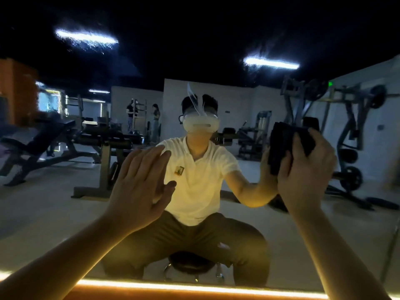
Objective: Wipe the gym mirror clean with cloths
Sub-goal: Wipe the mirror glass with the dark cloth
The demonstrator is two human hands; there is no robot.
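Head view: right hand (pixel 307 169) presses black cloth (pixel 287 146) on gym mirror (pixel 65 202); left hand (pixel 140 187) flat, empty; wiping midway, smears remain above.

Both bare forearms reach up and forward from the lower corners of the view. The left hand (pixel 140 182) is raised with its back to the camera, fingers straight and close together, thumb spread to the side. The right hand (pixel 307 169) is held higher, its fingers curled round a dark cloth (pixel 281 139).
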